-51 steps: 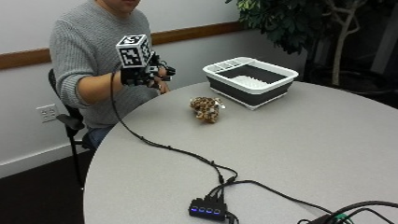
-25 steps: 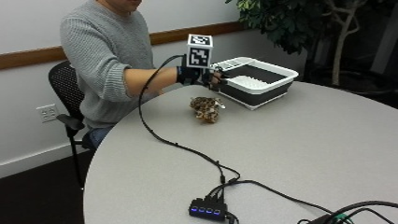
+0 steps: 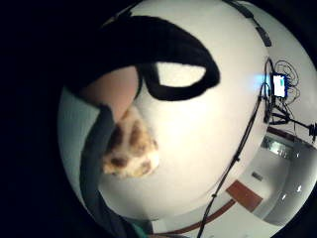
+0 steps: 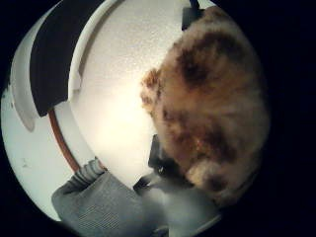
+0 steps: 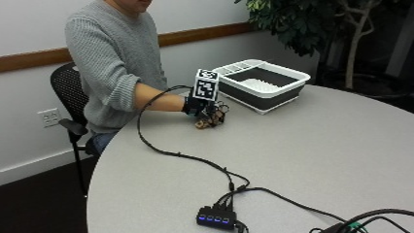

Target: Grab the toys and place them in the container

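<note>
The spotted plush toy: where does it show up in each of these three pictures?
Outside view: the plush toy lies on the table under the gloved right hand, short of the container.
Thumb side palm view: the toy fills much of the picture, close to the palm.
Little finger side palm view: it lies on the table beside a bare fingertip.
Shared landmark: the pale tabletop.

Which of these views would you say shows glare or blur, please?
Thumb side palm view: the brown spotted plush toy is blurred and the white tabletop glares. Little finger side palm view: the tabletop is washed out. Outside view: evenly lit, though the gloved right hand hides most of the toy.
</note>
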